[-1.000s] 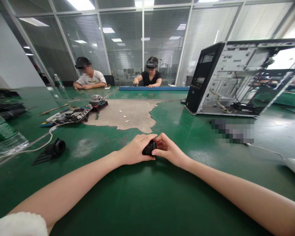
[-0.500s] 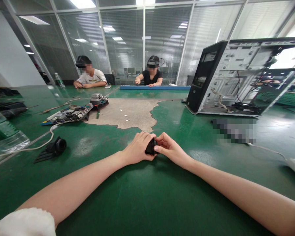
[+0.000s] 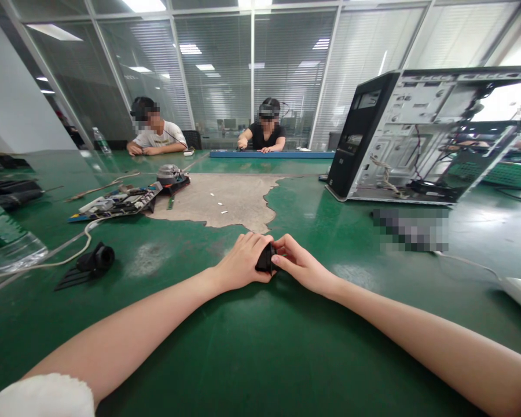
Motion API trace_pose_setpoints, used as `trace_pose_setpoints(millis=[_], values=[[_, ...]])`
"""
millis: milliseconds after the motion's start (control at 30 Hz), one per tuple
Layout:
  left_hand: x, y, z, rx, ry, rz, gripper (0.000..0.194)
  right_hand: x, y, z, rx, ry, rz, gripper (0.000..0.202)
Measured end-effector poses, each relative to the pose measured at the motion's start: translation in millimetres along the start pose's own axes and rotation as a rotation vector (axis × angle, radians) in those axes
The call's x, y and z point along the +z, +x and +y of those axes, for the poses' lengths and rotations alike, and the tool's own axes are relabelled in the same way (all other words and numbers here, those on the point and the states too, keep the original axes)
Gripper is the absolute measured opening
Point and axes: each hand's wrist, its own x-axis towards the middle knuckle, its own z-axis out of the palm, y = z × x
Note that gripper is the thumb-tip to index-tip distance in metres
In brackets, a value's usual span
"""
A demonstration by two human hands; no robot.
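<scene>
Both of my hands meet over the green tabletop (image 3: pixel 243 341), around a small black plastic part (image 3: pixel 265 259). My left hand (image 3: pixel 244 259) wraps over it from the left, with the thumb below and the fingers on top. From the right, my right hand (image 3: pixel 298 262) pinches the part's edge between thumb and fingertips. The fingers cover much of the part, so its exact kind does not show. To the left lies another black plastic piece (image 3: pixel 96 259), with a round ring and flat slats, apart from both hands.
An open computer case (image 3: pixel 360 136) stands at the right. A circuit board (image 3: pixel 121 201) with a cooler fan (image 3: pixel 172 175) lies left, near a cable (image 3: pixel 80 249) and a water bottle (image 3: pixel 8 237). Two people (image 3: pixel 156 136) sit across the table behind a blue bar (image 3: pixel 271 154).
The view has shifted very slightly, moving the surroundings a little left. Both hands keep the same grip on the black part.
</scene>
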Motion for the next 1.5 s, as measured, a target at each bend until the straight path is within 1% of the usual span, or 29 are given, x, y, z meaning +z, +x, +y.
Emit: trace_pose_setpoints(millis=[67,133,200,300,367,467,600,667,733,867,967,1100,1167,1233,1333,1500], values=[[0.2,0.3,-0.2,0.002,0.001,-0.004,0.052,-0.1,-2.2,-1.4,-0.056,-0.022,-0.006,0.019],[0.3,0.5,-0.3,0.002,0.002,-0.003,0.052,-0.2,-3.0,-2.0,-0.062,-0.022,-0.011,0.021],[0.3,0.5,-0.5,0.003,0.002,0.0,0.052,-0.2,-2.1,-1.1,-0.038,-0.019,0.005,0.019],[0.3,0.1,-0.8,0.005,-0.003,-0.001,0.054,-0.1,1.4,1.8,0.001,-0.029,0.068,0.019],[0.1,-0.1,-0.9,0.005,-0.005,-0.001,0.055,0.0,3.4,2.9,0.041,-0.027,0.078,0.02],[0.0,-0.2,-0.7,0.003,-0.013,-0.002,0.054,-0.2,3.7,1.5,0.062,-0.022,0.052,0.02],[-0.1,-0.1,-0.5,0.001,-0.02,-0.002,0.052,-1.7,-1.2,-2.9,0.012,0.018,-0.034,0.021],[-0.3,-0.3,-0.8,0.002,-0.016,-0.003,0.053,-2.5,-3.8,-3.9,-0.016,0.005,-0.055,0.025],[-0.3,-0.6,-1.2,0.004,-0.008,-0.003,0.055,-2.9,-4.8,-3.6,-0.026,-0.017,-0.045,0.026],[0.2,-0.6,-1.5,0.004,-0.005,0.003,0.054,-1.3,-1.2,-1.0,-0.007,0.0,0.008,0.018],[0.4,-0.1,-1.2,0.002,-0.015,0.003,0.053,0.5,1.8,-0.8,0.019,0.034,0.034,0.021],[0.0,-0.1,-1.0,0.001,-0.016,-0.002,0.051,0.4,1.5,-3.0,0.052,0.031,0.009,0.024],[-0.2,-0.4,-1.3,-0.001,-0.014,-0.004,0.051,-0.8,0.3,-3.8,0.029,0.026,-0.025,0.022],[-0.3,-0.8,-1.7,-0.002,-0.013,-0.005,0.051,-1.9,-0.8,-4.0,-0.028,0.012,-0.034,0.021],[-0.3,-1.2,-2.3,0.001,-0.017,-0.001,0.053,-2.4,-1.4,-3.3,-0.081,-0.017,-0.011,0.023],[0.1,-0.3,-2.0,0.004,-0.013,0.003,0.053,-0.2,2.0,-1.5,-0.027,-0.021,0.06,0.017]])
